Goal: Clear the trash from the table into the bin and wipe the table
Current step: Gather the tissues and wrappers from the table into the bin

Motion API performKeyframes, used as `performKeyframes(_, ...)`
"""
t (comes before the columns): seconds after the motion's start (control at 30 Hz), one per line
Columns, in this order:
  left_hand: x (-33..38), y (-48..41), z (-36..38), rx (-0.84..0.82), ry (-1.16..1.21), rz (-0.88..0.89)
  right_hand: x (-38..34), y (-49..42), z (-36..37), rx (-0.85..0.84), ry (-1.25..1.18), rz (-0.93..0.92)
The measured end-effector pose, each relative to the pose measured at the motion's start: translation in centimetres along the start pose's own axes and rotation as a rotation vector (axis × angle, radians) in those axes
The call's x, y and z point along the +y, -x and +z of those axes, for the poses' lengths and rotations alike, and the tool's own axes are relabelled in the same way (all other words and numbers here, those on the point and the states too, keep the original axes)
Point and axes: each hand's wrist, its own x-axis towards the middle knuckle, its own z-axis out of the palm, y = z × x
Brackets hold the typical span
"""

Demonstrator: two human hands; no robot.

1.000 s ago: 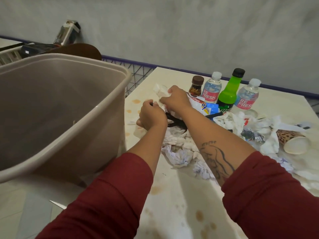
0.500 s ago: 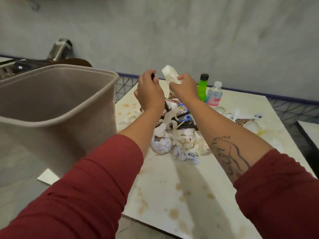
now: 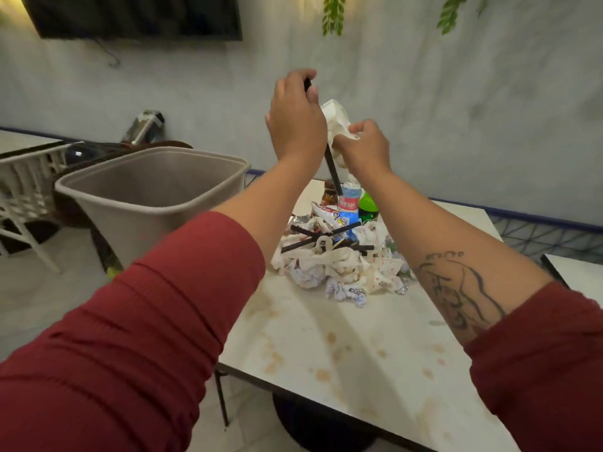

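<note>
Through the head view, my left hand (image 3: 295,119) grips a black straw (image 3: 333,172) and my right hand (image 3: 367,150) clutches a crumpled white wad (image 3: 334,120). Both are raised above the trash pile (image 3: 339,265) on the stained table (image 3: 359,337). Bottles (image 3: 350,199) stand behind the pile, and the bin (image 3: 146,230) is just left of the table.

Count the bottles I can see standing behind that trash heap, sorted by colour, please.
Clear bottle with blue label: 1
Green bottle: 1
Dark brown bottle: 1, partly hidden
Total: 3 in view
</note>
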Motion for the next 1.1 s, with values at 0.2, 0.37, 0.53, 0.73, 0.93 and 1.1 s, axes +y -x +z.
performKeyframes(0.2,1.7,-4.5,-5.7,0.063,-0.046,0.161,-5.6,0.9,2.3,-0.064,-0.073,-0.048)
performKeyframes(0.37,0.3,-7.7,-10.5,0.117,-0.061,0.204,-10.1,2.5,6.8,-0.139,-0.137,-0.065)
performKeyframes(0.53,-2.8,-10.0,-15.3,0.153,-0.07,0.192,-12.9,4.6,11.9,-0.245,-0.207,-0.038)
performKeyframes(0.73,-4.5,-12.5,-19.0,0.177,-0.09,0.119,-15.3,6.0,15.5,-0.304,-0.187,-0.061)
performKeyframes(0.93,-7.7,-11.4,-20.1,-0.007,-0.094,0.08,-14.7,6.8,17.2,-0.469,0.094,0.025)
performKeyframes(1.1,-11.1,-9.8,-19.5,-0.353,-0.329,-0.142,-12.9,7.5,17.0,-0.653,0.472,0.161)
